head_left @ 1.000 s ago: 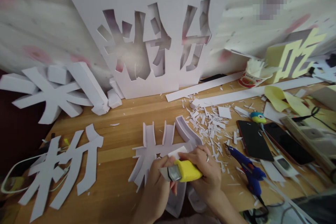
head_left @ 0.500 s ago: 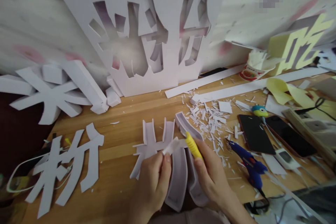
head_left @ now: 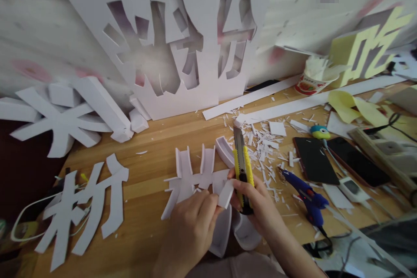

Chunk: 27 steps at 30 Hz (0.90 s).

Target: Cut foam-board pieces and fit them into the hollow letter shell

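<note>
A small white foam strip (head_left: 225, 194) is between both hands. My left hand (head_left: 195, 219) pinches its lower left end. With the fingertips of my right hand (head_left: 256, 197) I touch its upper right end, and the same hand holds a yellow utility knife (head_left: 243, 165), blade out and pointing up. Below and behind the hands lies a hollow white character piece (head_left: 185, 169) with raised walls, partly hidden by them. A curved walled piece (head_left: 224, 150) sits just left of the blade.
White scraps (head_left: 260, 143) litter the table right of the knife. A blue glue gun (head_left: 306, 195), two phones (head_left: 316, 160) and a power strip (head_left: 387, 156) are at right. Cut characters (head_left: 112, 200) lie left. A white board (head_left: 182, 100) with cutouts stands behind; a paper cup (head_left: 311, 84) is back right.
The knife has turned from lying low in my right hand to upright, its blade now showing. My right fingers have come to the strip, and my left hand has shifted slightly right.
</note>
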Tool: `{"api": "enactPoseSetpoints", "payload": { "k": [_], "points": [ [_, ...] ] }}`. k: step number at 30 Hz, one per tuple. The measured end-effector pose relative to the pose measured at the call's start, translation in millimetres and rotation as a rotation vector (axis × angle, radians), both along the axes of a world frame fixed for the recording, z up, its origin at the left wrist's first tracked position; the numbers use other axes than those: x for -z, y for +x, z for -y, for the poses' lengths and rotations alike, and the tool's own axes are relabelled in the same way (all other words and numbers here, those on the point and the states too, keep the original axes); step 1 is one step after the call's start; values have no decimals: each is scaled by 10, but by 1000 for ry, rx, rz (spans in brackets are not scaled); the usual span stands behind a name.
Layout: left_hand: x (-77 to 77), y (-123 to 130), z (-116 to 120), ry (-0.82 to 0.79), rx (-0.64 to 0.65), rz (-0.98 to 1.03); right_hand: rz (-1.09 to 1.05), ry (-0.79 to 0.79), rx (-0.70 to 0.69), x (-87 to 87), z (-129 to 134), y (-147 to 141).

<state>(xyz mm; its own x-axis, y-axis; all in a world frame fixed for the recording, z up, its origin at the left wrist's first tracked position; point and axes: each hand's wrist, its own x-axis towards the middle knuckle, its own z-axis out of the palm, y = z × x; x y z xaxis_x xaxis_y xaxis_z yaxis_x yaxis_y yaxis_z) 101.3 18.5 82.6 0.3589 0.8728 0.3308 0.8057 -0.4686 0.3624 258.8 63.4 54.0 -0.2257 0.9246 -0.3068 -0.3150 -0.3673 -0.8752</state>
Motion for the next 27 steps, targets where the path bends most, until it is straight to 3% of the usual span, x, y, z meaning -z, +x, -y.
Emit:
{"api": "enactPoseSetpoints", "payload": {
  "k": [6,9,12,14,19,27],
  "points": [
    [13,86,-15,36,-9,11,134,117,46,36,11,0],
    [14,98,-61,46,-121,113,403,439,76,41,64,93],
    [12,80,-86,17,-215,177,773,840,-46,25,131,181],
    [6,55,-85,24,-230,181,882,964,-117,-1,159,196],
    [-48,-27,-66,39,-212,172,917,1074,-160,-52,152,151],
    [-112,-150,-49,-47,-219,206,903,1088,-172,-16,142,146]
  ]
}}
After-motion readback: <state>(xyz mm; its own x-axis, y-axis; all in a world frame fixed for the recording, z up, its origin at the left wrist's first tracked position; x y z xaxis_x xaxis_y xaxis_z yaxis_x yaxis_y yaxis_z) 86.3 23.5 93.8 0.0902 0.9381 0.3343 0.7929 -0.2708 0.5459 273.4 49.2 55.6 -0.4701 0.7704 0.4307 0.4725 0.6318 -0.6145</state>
